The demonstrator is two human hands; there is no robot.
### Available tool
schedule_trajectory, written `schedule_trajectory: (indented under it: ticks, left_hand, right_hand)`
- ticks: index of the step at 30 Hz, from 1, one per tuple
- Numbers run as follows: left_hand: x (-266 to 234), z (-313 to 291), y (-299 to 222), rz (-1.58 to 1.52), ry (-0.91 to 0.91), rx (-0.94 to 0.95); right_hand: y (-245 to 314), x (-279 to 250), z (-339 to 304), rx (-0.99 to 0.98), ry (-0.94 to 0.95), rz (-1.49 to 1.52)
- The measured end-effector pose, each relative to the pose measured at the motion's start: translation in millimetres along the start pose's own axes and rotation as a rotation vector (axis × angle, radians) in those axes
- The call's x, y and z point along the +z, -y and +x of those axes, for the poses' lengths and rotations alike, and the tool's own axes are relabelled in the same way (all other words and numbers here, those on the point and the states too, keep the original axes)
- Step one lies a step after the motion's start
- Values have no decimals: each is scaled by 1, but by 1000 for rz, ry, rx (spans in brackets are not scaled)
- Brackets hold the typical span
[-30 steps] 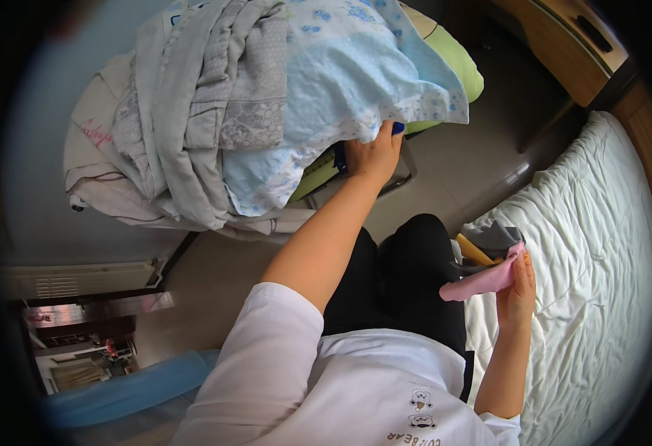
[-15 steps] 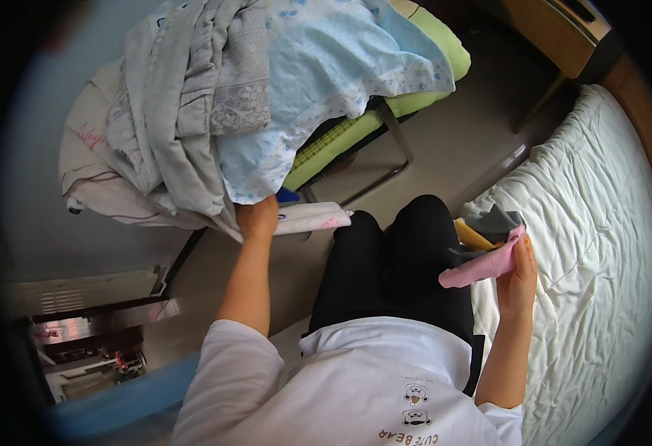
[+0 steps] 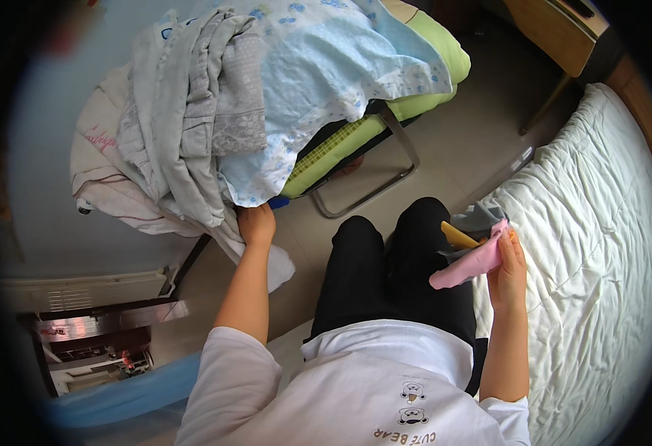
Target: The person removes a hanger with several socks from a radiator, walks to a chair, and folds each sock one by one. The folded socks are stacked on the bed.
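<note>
My right hand point(image 3: 507, 269) is closed round a bundle of small cloth pieces above the bed's edge. In it are a pink piece point(image 3: 469, 267) shaped like a sock, a yellow piece point(image 3: 457, 236) and a grey piece point(image 3: 482, 218). My left hand point(image 3: 257, 221) is curled at the lower edge of a light-blue flowered sheet point(image 3: 318, 67), its fingertips hidden by cloth. A whitish cloth point(image 3: 278, 267) hangs behind my left wrist. Beside that hand, grey fabric point(image 3: 192, 111) lies heaped over the pile.
Under the sheet is a green padded item point(image 3: 307, 171) on a metal-legged frame point(image 3: 385, 193). A bed with a white quilt point(image 3: 586, 245) stands on the right. A wooden desk point(image 3: 556, 33) is at the far right, and a blue drape point(image 3: 133, 390) at the lower left.
The whitish cloth's free end has dropped from sticking out rightward to hanging behind my left wrist. My right hand has shifted slightly left with the bundle.
</note>
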State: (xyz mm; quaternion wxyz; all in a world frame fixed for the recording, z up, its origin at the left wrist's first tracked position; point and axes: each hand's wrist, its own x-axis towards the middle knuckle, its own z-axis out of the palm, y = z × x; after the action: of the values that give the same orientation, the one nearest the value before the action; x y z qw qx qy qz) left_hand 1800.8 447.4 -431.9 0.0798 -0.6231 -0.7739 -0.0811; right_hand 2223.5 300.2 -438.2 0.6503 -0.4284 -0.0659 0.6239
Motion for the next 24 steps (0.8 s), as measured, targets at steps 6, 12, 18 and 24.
schedule_trajectory:
  ticks: [6,12,18,24]
  left_hand:
    - [0,-3,-43,-17,-112,316]
    - [-8,20,-138,-124,-82,421]
    - [-13,32,-225,-128,16,519]
    - [-16,39,-242,-341,208,909]
  right_hand:
    - [3,22,6,-16,49,-27]
    - [5,20,-3,-11,79,3]
    - [12,3,-6,-19,29,-1]
    - [17,-10,-7,-43,24,37]
